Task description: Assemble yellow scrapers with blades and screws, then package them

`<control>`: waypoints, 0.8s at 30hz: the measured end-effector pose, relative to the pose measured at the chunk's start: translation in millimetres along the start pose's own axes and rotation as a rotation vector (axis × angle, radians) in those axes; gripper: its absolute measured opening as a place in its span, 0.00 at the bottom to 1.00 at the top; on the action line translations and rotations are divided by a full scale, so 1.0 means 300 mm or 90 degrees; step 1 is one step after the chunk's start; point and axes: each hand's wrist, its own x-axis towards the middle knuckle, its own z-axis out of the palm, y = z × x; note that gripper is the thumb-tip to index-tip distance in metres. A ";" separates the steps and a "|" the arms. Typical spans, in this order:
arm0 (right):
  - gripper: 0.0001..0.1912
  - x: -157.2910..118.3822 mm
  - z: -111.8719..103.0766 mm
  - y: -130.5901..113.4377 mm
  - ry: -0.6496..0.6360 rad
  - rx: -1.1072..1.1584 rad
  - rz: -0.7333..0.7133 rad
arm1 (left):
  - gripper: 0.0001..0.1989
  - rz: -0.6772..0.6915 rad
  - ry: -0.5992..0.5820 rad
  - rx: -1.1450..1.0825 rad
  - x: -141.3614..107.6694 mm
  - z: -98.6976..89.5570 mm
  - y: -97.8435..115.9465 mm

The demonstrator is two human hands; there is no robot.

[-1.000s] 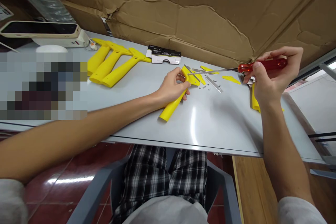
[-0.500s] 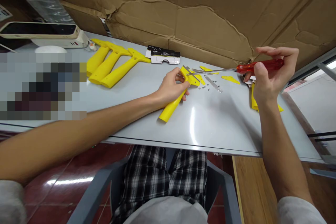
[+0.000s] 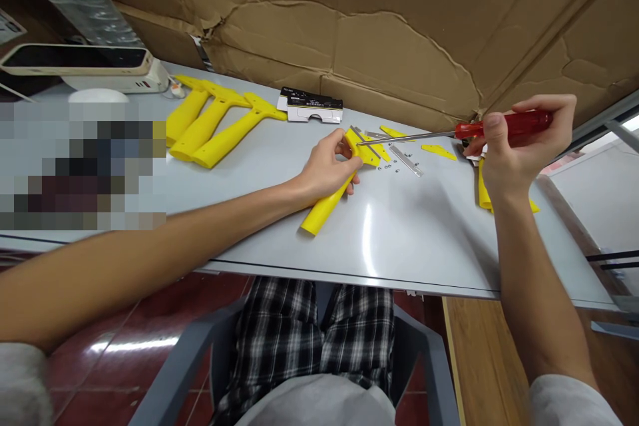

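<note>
My left hand (image 3: 329,166) is closed around the neck of a yellow handled tool (image 3: 324,210), its handle slanting toward the table's front edge. A thin metal strip (image 3: 366,142) lies across the tool's head. In my right hand (image 3: 519,146) is a screwdriver with a red handle (image 3: 529,125), held nearly level. The long shaft points left and its tip meets the tool's head. Just right of the head are several small screws (image 3: 388,166), a loose metal strip (image 3: 407,161) and a small yellow plate (image 3: 438,151).
Several yellow handled tools (image 3: 229,136) lie at the left. Behind stand small black-and-white boxes (image 3: 314,108) against a cardboard sheet (image 3: 349,46). A phone (image 3: 74,58) rests on a white device at the far left. Another yellow piece (image 3: 483,190) is partly hidden behind my right hand.
My right hand and the red screwdriver handle have shifted slightly to the right, and the grip has turned a little. My left hand still holds the yellow tool in nearly the same place.
</note>
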 end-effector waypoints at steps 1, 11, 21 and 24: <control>0.25 0.000 0.001 0.002 0.003 0.014 -0.012 | 0.14 0.006 -0.002 -0.001 0.001 -0.001 -0.003; 0.20 0.001 0.000 -0.045 -0.066 0.069 0.016 | 0.17 -0.003 0.004 -0.021 -0.004 0.002 -0.001; 0.22 -0.001 0.003 -0.011 -0.017 0.012 -0.039 | 0.16 0.005 0.000 -0.012 -0.002 0.001 -0.001; 0.23 -0.005 0.014 -0.022 -0.018 0.054 -0.035 | 0.16 0.006 0.003 -0.009 0.002 0.001 -0.006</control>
